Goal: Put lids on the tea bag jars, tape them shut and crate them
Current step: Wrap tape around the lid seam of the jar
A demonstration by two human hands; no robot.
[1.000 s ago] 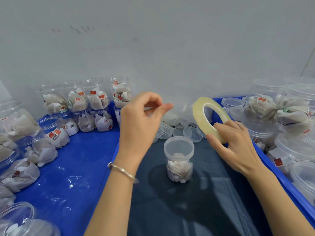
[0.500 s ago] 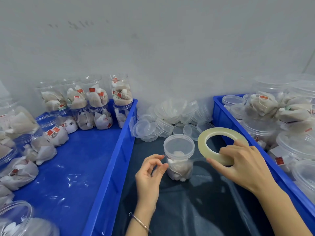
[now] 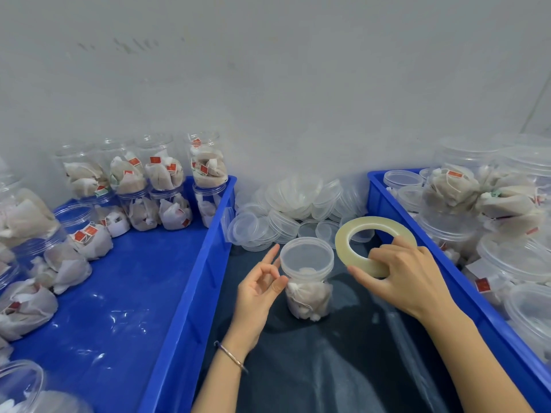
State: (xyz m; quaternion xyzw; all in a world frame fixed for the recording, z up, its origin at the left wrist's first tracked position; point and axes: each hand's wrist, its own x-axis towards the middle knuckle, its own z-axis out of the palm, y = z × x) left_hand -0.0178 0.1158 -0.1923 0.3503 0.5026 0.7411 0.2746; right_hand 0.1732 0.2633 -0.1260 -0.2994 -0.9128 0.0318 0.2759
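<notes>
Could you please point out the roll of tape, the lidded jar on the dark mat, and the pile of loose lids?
roll of tape (image 3: 346,234): head view, left side of ring.
lidded jar (image 3: 307,257): head view, lid top.
pile of loose lids (image 3: 293,196): head view, middle of heap.

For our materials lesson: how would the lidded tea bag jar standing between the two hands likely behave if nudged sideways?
The jar looks like thin clear plastic holding only a few tea bags low down, so it is probably light and would slide easily. Being taller than wide, it might tip if pushed near the lid. On its side, it would likely roll.
</notes>
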